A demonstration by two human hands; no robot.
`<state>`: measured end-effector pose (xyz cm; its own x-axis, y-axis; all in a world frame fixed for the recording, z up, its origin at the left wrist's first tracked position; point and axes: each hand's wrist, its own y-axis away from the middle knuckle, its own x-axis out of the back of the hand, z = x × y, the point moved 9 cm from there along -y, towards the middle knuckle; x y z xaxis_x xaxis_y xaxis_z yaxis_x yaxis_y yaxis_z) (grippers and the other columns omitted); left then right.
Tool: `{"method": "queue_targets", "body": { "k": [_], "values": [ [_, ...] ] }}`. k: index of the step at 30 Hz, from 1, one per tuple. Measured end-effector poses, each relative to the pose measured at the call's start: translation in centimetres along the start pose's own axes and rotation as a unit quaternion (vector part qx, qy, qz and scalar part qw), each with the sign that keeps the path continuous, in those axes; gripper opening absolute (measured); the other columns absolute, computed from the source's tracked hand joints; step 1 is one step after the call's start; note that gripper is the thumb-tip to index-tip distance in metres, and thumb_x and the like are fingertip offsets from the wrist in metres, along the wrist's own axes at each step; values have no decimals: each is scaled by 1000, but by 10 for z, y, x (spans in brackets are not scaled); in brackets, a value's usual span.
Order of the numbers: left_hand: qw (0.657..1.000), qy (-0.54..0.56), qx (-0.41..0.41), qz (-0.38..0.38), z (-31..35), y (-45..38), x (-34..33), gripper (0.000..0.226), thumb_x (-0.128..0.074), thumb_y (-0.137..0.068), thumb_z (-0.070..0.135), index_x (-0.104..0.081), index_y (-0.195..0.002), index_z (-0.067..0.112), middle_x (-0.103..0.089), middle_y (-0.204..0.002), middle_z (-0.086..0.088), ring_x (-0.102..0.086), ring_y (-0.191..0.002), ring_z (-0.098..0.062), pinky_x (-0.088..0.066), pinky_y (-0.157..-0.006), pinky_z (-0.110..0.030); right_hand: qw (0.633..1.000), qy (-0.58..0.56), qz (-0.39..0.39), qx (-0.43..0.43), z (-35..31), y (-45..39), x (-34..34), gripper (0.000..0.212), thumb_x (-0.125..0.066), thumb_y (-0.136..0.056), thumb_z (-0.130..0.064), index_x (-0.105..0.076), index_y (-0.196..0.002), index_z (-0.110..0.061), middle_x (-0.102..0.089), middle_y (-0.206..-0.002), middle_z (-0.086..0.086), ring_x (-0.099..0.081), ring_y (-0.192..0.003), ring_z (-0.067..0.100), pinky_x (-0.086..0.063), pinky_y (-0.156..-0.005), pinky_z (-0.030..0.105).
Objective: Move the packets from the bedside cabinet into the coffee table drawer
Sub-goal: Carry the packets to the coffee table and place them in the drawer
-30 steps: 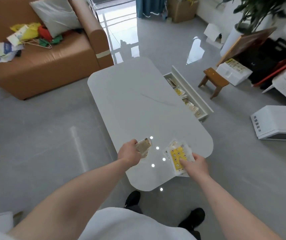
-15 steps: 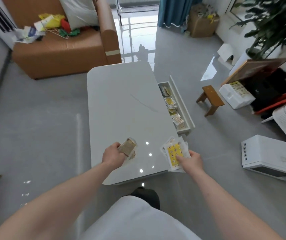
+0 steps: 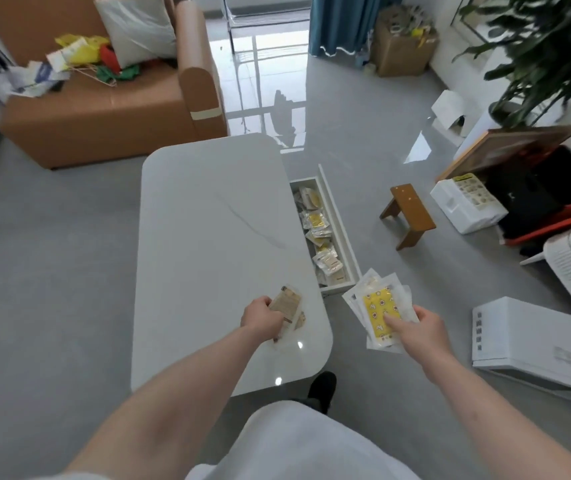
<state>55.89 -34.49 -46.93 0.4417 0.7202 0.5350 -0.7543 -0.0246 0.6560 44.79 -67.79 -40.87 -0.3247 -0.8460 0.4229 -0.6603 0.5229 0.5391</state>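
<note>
Your left hand (image 3: 262,318) grips brown packets (image 3: 285,306) over the table's (image 3: 207,220) near right corner. Your right hand (image 3: 422,332) holds a fanned stack (image 3: 377,306) of packets just past the drawer's (image 3: 342,237) near end, long axis toward the drawer. Both arms reach forward.

The right hand (image 3: 421,332) carried its fanned packets (image 3: 379,308) off the table (image 3: 207,237) edge, seemingly nearer the open drawer (image 3: 341,237).
</note>
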Motion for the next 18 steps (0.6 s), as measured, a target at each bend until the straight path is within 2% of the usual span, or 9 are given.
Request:
{"method": "queue_targets", "body": {
  "k": [2,5,7,10,12,15,18],
  "values": [
    [1000,4,-19,-17,44,-13,-23,20,-56,-84,11,-67,-99,16,-70,-95,-4,-68,-91,-25,-56,-72,-32,1000,-10,15,0,-8,-29,33,9,-82,-87,-22,-75,-89,-26,-80,-87,-7,-76,-79,14,-56,-67,31],
    [999,12,-36,-22,96,-24,-44,20,-57,-85,13,-68,-100,16,-70,-95,-2,-69,-92,-24,-60,-77,-35,1000,-11,19,-8,-14,-67,64,10,-82,-88,-19,-74,-92,-25,-79,-92,-2,-76,-86,21,-61,-83,41],
    [999,19,-34,-23,121,-34,-54,18,-59,-86,16,-69,-101,19,-70,-96,0,-69,-89,-20,-60,-70,-33,1000,-1,12,-13,-19,-91,75,10,-82,-88,-20,-74,-91,-26,-79,-90,-4,-75,-84,19,-60,-75,36],
    [999,36,-21,-9,144,-52,-61,14,-60,-86,17,-68,-97,20,-69,-92,1,-67,-81,-15,-51,-57,-26,1000,20,-1,-10,-34,-131,85,9,-82,-88,-24,-74,-88,-27,-78,-86,-10,-73,-77,11,-50,-59,26],
    [999,49,3,8,149,-60,-66,11,-61,-85,17,-67,-94,20,-69,-91,2,-66,-80,-14,-49,-57,-26,999,29,-22,-13,-39,-160,88,9,-82,-88,-22,-74,-90,-26,-78,-85,-9,-74,-78,12,-54,-61,27],
    [996,69,47,35,149,-67,-76,11,-63,-86,17,-68,-95,20,-70,-94,1,-67,-84,-15,-51,-61,-27,997,43,-64,-17,-46,-200,92,10,-82,-88,-20,-75,-93,-25,-79,-87,-7,-77,-81,16,-62,-72,35],
    [990,89,87,67,153,-74,-90,13,-63,-85,16,-69,-96,18,-72,-95,-1,-68,-86,-17,-56,-68,-30,993,63,-99,-12,-57,-244,102,9,-83,-88,-22,-76,-94,-26,-80,-84,-10,-78,-78,12,-60,-66,31]
  ]
}}
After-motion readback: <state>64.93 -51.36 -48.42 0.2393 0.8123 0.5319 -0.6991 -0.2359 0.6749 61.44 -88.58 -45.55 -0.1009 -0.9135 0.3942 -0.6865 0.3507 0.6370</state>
